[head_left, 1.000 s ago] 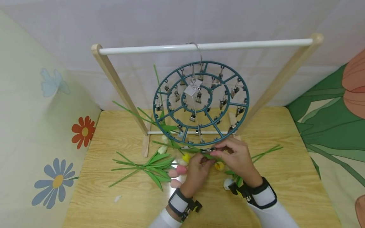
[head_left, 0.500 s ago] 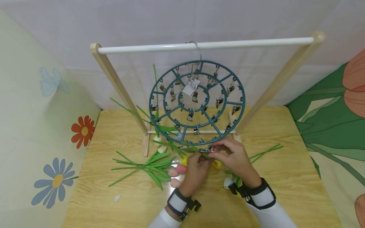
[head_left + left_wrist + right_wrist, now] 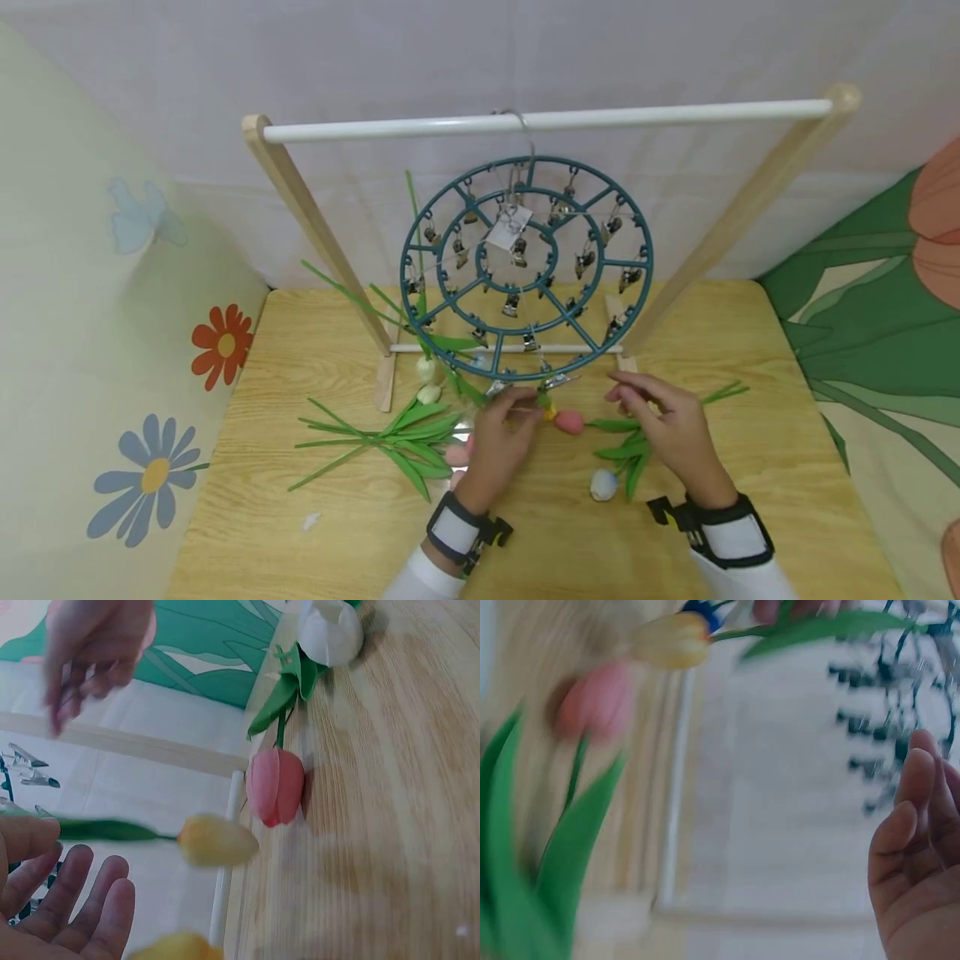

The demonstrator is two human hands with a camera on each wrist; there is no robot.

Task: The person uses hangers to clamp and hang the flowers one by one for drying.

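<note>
A teal round clip hanger (image 3: 517,377) hangs from the white rod (image 3: 540,122) of a wooden rack. Under its near rim a yellow tulip (image 3: 550,412) (image 3: 217,840) (image 3: 671,641) hangs by its green stem at a metal clip (image 3: 558,382). My left hand (image 3: 517,408) (image 3: 67,900) pinches that stem just left of the bud, its other fingers stretched out. My right hand (image 3: 637,400) (image 3: 922,855) hovers to the right of the clip with relaxed fingers, holding nothing. A pink tulip (image 3: 570,421) (image 3: 276,784) lies on the table between the hands.
A white tulip (image 3: 602,483) (image 3: 330,630) lies near my right wrist, green stems (image 3: 705,396) beyond it. A bundle of tulips and leaves (image 3: 397,433) lies left of my left hand. White buds (image 3: 427,368) dangle from the hanger's left side. Wooden table (image 3: 300,533); painted side panels.
My right hand has let go at the hanger's near rim and drawn back to the right. The hanger has swung slightly right. The pink tulip on the table now shows between the hands.
</note>
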